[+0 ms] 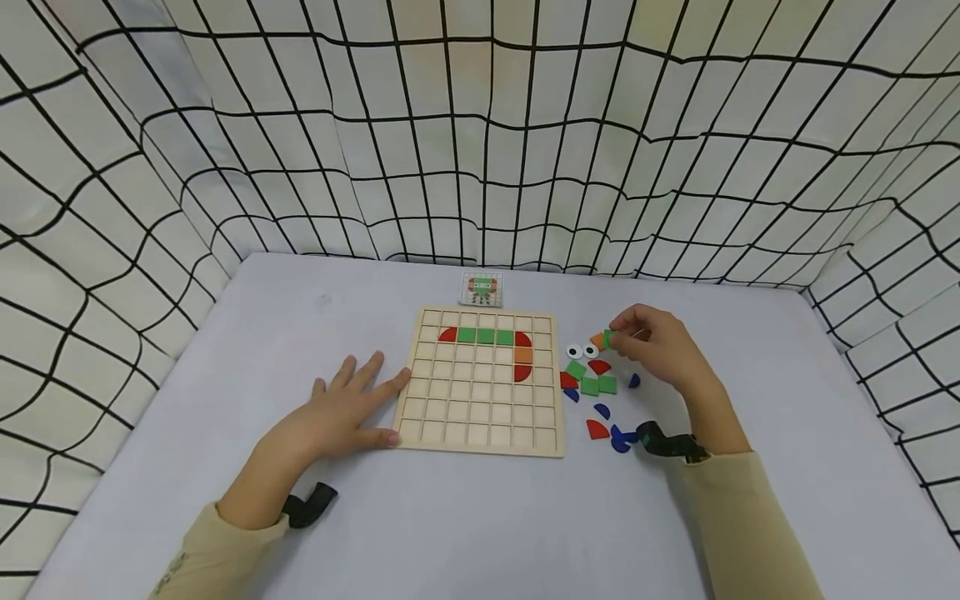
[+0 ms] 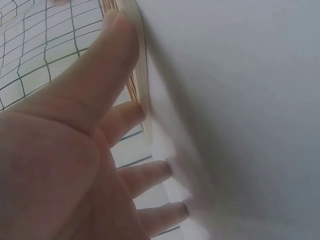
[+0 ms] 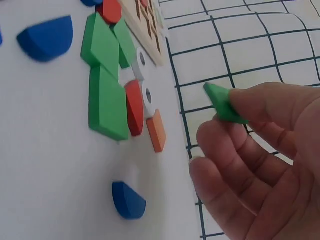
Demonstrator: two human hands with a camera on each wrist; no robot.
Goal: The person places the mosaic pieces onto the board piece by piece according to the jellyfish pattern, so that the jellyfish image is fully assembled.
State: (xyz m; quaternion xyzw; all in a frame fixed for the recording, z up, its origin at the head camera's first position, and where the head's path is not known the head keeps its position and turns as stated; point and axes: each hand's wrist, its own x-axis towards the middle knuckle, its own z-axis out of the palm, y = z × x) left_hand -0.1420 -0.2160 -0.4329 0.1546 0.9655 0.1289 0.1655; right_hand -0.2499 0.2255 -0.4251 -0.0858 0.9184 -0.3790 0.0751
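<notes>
My right hand [image 1: 660, 346] pinches a green square block [image 3: 222, 105] between thumb and fingers, above the table right of a wooden grid board [image 1: 480, 410]. My left hand [image 1: 337, 417] lies with fingers spread; its thumb and index finger touch the board's left edge. On the board, three green squares [image 1: 486, 336] form a row between red quarter-round pieces [image 1: 447, 334]. An orange square [image 1: 522, 356] and another red piece [image 1: 522, 372] run down from the row's right end. In the right wrist view, a loose orange piece [image 3: 156, 131] lies below the held block.
Loose green squares [image 1: 590, 386], red pieces [image 1: 597, 429], blue rounded pieces [image 1: 602, 411] and two white eye discs [image 1: 590, 352] lie right of the board. A small picture card [image 1: 482, 289] sits behind it. Black netting over white cloth [image 1: 510, 150] surrounds the table.
</notes>
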